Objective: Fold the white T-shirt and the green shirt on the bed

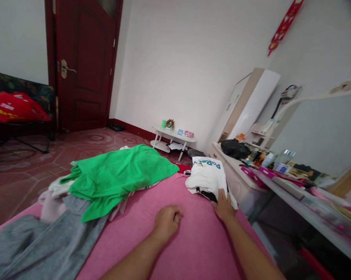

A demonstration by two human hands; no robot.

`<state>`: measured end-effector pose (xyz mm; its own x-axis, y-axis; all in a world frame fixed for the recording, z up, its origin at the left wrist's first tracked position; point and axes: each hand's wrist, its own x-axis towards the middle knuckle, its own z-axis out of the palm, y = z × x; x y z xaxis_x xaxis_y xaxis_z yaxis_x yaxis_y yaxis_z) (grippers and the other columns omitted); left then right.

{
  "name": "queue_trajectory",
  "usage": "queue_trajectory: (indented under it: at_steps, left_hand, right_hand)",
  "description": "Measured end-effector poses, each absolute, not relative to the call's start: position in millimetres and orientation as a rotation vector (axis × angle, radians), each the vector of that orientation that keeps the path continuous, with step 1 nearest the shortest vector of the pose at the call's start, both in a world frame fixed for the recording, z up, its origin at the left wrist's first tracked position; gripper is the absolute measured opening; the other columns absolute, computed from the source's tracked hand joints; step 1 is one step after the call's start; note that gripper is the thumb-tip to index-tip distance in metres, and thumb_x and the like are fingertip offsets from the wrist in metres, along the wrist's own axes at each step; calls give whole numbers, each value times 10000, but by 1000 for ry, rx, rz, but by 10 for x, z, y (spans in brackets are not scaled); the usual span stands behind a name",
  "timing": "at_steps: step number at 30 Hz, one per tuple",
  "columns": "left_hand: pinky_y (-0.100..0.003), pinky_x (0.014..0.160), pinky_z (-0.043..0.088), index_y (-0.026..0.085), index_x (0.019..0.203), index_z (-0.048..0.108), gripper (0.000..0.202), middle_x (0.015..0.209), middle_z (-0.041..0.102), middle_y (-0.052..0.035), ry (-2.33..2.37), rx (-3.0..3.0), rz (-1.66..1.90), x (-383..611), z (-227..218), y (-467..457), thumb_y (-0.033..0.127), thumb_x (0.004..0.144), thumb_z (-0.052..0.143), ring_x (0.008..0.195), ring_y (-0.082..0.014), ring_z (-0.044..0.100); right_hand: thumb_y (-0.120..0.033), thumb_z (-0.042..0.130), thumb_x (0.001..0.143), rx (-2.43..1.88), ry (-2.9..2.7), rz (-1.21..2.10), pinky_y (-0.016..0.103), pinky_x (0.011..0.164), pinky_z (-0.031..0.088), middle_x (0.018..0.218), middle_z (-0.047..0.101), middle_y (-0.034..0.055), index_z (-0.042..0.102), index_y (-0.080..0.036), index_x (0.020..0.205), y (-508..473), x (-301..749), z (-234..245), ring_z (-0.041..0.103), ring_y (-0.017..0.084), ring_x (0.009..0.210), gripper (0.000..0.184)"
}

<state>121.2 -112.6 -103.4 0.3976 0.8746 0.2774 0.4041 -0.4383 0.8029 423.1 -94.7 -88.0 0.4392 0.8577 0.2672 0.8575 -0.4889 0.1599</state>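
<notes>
My left hand (167, 222) hovers over or rests on the pink bed cover (192, 233), fingers curled in with nothing visible in them. On the right, my right hand (224, 207) lies with fingers stretched out on the near edge of a folded white T-shirt (208, 179) with a coloured print. Dark cloth shows beneath this shirt. To the left of my hands, a green T-shirt (125, 171) is spread over a heap of clothes. Grey trousers (55, 237) hang out of that heap towards me.
A dressing table (283, 190) with bottles, a black bag (235, 148) and a mirror runs along the right side. Beyond the bed stands a small white table (175, 134). A red bag (16, 108) sits on a chair at left, beside a dark red door (86, 62).
</notes>
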Motion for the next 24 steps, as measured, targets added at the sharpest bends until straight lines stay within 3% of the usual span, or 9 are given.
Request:
queue_trajectory:
  at_steps: [2,6,11,18,24]
  left_hand:
    - [-215,718,445,202,850,729,330,843,731,0,1064,2011,942,1202,-1041,-1128,56,714,467,817,-150,657]
    - [-224,720,453,189,831,731,334,836,730,-10,998,2017,947,1166,-1032,-1145,42,706,458,799,-151,658]
    - [-228,724,461,189,845,736,339,846,733,-6,980,2038,934,1143,-1033,-1159,46,707,462,800,-151,660]
    - [-226,737,467,183,844,745,346,852,734,-16,941,2073,953,1143,-1056,-1149,52,701,458,804,-151,660]
    - [-240,764,474,186,851,743,331,880,734,-17,954,2095,934,1138,-1048,-1162,62,710,469,829,-160,655]
  right_hand:
    - [-423,287,948,2740,1474,462,468,1098,279,1591,99,99,179,-84,1508,-1109,4060,-1031,155,329,1433,664]
    - [-543,165,939,2768,1450,164,541,1087,256,1566,218,101,227,-183,1506,-1441,3789,-1166,217,303,1423,674]
    - [-534,158,934,2762,1460,121,544,1099,228,1568,220,81,221,-211,1508,-1746,3565,-1106,190,304,1432,662]
    - [-513,204,931,2740,1476,182,551,1084,248,1547,267,123,286,-176,1489,-1914,3271,-1143,230,330,1416,657]
    - [-492,250,923,2707,1599,158,529,1096,254,1544,285,87,334,-216,1471,-1976,3236,-1111,229,303,1422,619]
